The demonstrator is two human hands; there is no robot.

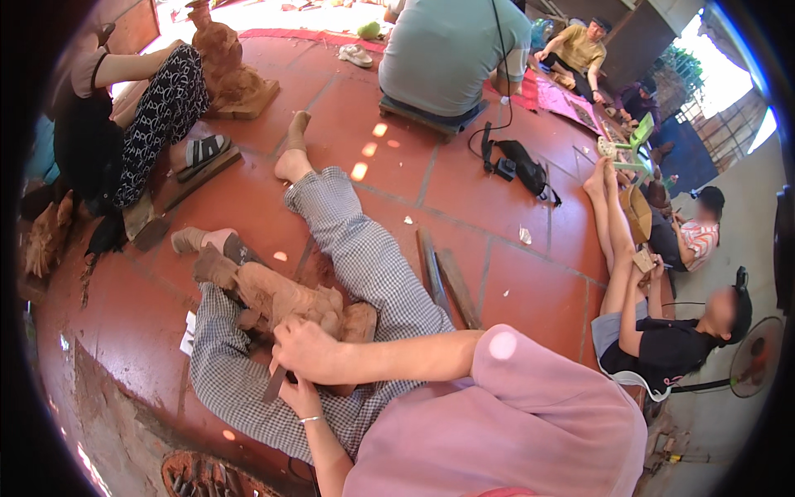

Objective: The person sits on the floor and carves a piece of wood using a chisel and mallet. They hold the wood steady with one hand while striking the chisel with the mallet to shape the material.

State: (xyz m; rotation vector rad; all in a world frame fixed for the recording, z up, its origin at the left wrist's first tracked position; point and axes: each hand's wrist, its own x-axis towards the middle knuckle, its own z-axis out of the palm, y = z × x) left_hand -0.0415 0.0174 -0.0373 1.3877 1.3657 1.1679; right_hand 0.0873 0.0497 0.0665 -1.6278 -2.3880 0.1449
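Carved reddish-brown figure, lying between the seated person's legs in checked trousers, above the tiled floor.

Right hand: at the figure's near side, fingers curled closed on a flat-bladed tool. Left hand: just below the right, a bracelet at its wrist; how far open and whether it too grips the tool cannot be told. Right of the figure: a metal bar and a wooden bar, side by side. Below-left of it: a round container of dark tools. Beyond it, upper left: a second carving on a base; upper right: a black bag.
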